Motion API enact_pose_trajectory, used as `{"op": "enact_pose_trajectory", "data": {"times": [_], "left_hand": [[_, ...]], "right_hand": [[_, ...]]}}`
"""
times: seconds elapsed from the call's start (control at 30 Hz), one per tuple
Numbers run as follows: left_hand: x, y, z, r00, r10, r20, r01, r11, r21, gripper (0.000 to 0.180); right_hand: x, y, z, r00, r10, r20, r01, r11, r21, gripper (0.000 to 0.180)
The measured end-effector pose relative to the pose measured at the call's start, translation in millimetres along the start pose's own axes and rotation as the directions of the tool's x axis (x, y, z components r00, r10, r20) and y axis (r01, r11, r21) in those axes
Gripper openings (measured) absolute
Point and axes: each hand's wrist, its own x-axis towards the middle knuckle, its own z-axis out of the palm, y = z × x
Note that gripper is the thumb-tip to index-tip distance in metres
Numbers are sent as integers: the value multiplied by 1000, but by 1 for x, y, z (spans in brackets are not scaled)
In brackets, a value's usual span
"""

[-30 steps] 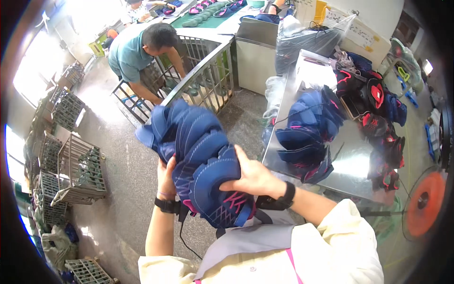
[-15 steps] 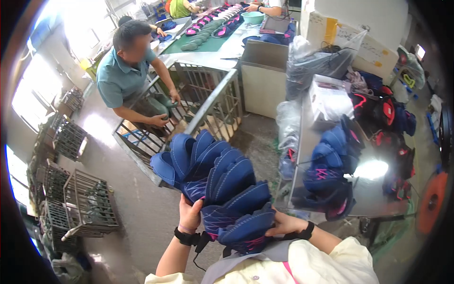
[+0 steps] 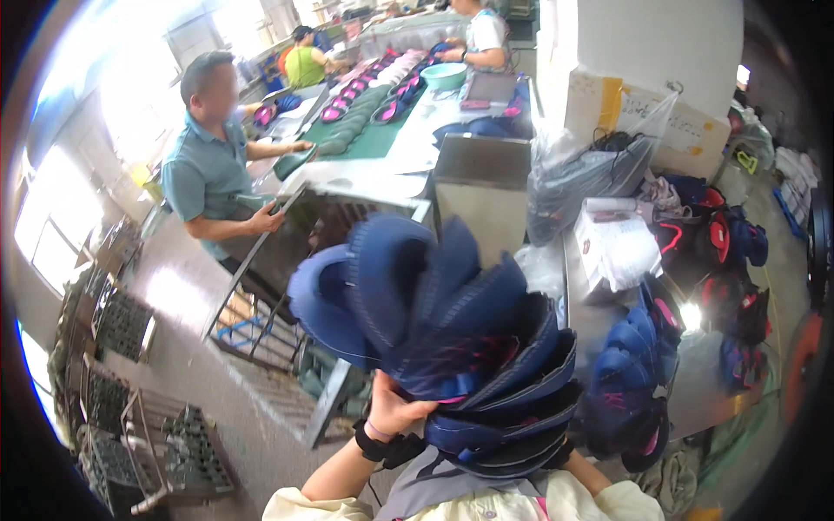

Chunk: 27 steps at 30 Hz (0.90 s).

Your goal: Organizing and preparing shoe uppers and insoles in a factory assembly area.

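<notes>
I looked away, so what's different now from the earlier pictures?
The stack of blue shoe uppers now looks bigger and more fanned out, and it hides the right hand. The bent-over co-worker straightened up and holds a green piece by the green-topped table. The left hand still grips the stack; the other blue stack stays on the metal table.

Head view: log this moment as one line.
left hand: holds blue shoe-upper stack | right hand: hidden by stack | metal table: second blue stack
</notes>
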Motion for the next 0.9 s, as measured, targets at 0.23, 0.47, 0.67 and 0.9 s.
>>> {"op": "enact_pose_trajectory", "data": {"times": [0.23, 0.47, 0.67, 0.9], "left_hand": [[115, -23, -72, 999, -40, 19, 41, 996, -77, 75], [209, -54, -154, 974, -152, -166, 148, 988, -37, 53], [297, -61, -161, 996, -33, -86, 5, 954, -301, 70], [443, -58, -150, 995, 49, 83, -33, 982, -185, 80]], "right_hand": [[216, -119, 54, 979, -98, -177, 142, 957, 253, 81], [304, -165, 73, 959, -20, -282, 119, 933, 339, 68], [393, -250, 34, 922, -338, -189, 336, 941, -45, 74], [526, -361, -67, 783, -598, 169, 615, 706, -351, 83]]}}
